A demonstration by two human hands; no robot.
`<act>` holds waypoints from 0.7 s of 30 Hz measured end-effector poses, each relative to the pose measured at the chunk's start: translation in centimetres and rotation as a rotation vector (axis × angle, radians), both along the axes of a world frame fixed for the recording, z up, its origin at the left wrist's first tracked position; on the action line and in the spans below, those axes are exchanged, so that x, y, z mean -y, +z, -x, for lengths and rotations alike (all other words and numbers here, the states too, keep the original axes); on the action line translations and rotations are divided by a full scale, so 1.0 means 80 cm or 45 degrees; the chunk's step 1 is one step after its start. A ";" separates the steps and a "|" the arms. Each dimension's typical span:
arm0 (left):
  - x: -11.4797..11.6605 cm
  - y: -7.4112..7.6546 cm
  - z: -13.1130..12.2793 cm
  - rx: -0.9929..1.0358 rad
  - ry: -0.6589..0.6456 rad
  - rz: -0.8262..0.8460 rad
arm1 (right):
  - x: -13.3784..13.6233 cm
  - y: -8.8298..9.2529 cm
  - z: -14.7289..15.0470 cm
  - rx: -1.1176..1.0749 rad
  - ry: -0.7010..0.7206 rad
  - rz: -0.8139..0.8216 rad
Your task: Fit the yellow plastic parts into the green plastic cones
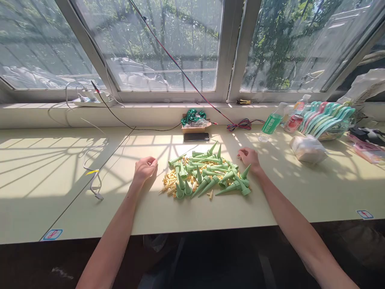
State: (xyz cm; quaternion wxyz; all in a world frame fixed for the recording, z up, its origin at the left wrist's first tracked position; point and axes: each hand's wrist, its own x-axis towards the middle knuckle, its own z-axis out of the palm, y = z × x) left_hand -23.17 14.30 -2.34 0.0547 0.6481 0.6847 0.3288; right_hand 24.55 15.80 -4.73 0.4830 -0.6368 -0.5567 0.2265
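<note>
A pile of green plastic cone-shaped spikes (204, 182) with ribbed caps lies on the pale table, some standing point up, others on their sides. Small yellow plastic pieces (171, 180), like little nozzles, are mixed in, mostly at the pile's left. One yellow piece (210, 195) sits apart at the front edge of the heap. My left hand (146, 166) rests on the table left of the pile, fingers curled closed, with nothing visible in it. On the other side, my right hand (249, 156) is also curled closed beside the spikes; no object shows in it.
Behind the pile lie a black phone (196, 137) and a small cardboard box (192, 129) with green items. To the right are a bottle (272, 123), a can (293, 123), hangers (327, 120) and a white wrapped packet (308, 149). A white cable (95, 182) lies left.
</note>
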 end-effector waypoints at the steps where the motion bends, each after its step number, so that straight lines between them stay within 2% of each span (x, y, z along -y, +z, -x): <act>1: 0.000 0.000 0.000 0.002 0.000 0.003 | 0.000 0.000 0.001 0.002 0.000 0.001; 9: 0.003 0.002 -0.001 0.008 0.016 0.027 | 0.002 0.001 0.003 0.127 -0.005 0.025; 21: 0.006 0.004 -0.003 0.004 0.007 0.049 | 0.003 -0.001 0.005 0.131 0.017 0.033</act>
